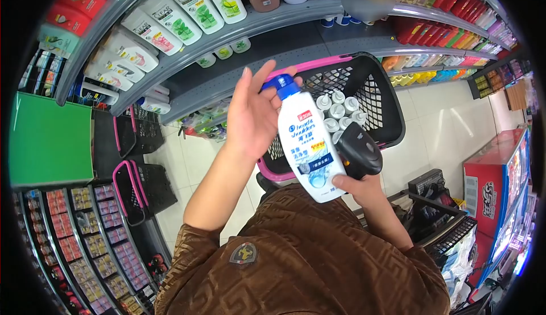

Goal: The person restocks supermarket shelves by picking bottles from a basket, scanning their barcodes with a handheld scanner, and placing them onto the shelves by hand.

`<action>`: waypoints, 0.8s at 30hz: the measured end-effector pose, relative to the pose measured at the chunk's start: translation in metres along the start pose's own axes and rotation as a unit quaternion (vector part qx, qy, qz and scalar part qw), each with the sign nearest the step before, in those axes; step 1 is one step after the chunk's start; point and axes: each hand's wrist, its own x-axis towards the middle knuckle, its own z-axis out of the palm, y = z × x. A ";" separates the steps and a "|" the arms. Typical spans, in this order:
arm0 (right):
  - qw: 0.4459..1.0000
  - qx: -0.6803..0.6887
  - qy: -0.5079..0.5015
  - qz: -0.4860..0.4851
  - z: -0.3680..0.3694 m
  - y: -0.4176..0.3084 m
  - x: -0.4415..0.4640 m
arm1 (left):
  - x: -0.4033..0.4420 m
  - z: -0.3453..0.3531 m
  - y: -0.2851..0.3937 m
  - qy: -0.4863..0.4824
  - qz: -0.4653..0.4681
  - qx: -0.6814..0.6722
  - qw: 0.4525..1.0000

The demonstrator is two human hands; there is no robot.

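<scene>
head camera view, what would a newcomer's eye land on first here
Probably the white bottle in the centre, its blue cap by the left hand and its base under the right hand's thumb. Next, the black handheld device beside it, then the pink-rimmed basket behind, with bottles clustered inside.

Shop: stocked shelves (287, 53), rows of shampoo bottles (202, 9), pink-rimmed shopping basket (372, 90).

From here I see a brown top (301, 252) with a soft sheen, patterned in angular, maze-like lines. Toward its left sits a dark shield badge (244, 253) with a gold emblem. The sleeves (185, 252) end near the elbows; left hand (253, 113) and right hand (367, 188) are bare.
</scene>
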 end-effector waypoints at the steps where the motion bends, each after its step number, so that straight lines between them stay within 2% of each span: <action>1: 0.999 -0.021 -0.019 0.041 -0.002 -0.002 -0.004 | 0.000 0.008 0.002 0.004 -0.015 -0.039 0.999; 4: 0.997 -0.062 -0.024 0.035 0.004 -0.001 -0.012 | 0.003 0.005 -0.008 -0.021 -0.035 0.022 0.999; 12: 0.998 -0.011 -0.017 0.052 0.002 0.005 -0.020 | -0.005 0.011 -0.011 -0.022 -0.001 -0.019 1.000; 14: 0.997 0.053 -0.014 0.060 0.003 0.005 -0.022 | -0.007 0.005 -0.014 -0.040 0.016 0.012 0.999; 16: 0.997 0.040 -0.023 0.061 0.008 -0.002 -0.020 | -0.008 0.002 -0.016 -0.028 0.034 0.050 0.998; 18: 0.998 -0.049 -0.028 0.036 0.007 0.002 -0.022 | -0.010 -0.001 -0.016 -0.016 0.052 0.089 0.995; 20: 0.998 -0.038 -0.034 0.027 0.006 0.003 -0.018 | -0.010 -0.005 -0.016 -0.003 0.046 0.108 0.993; 21: 0.998 -0.049 -0.038 0.023 0.004 0.004 -0.017 | -0.012 -0.003 -0.017 0.000 0.048 0.107 0.993; 23: 0.997 -0.061 -0.046 0.020 0.004 0.003 -0.012 | -0.012 0.006 -0.023 0.046 0.054 0.015 0.997; 24: 0.998 -0.055 -0.013 0.017 0.007 0.002 -0.010 | -0.013 0.002 -0.030 0.046 0.056 0.015 0.997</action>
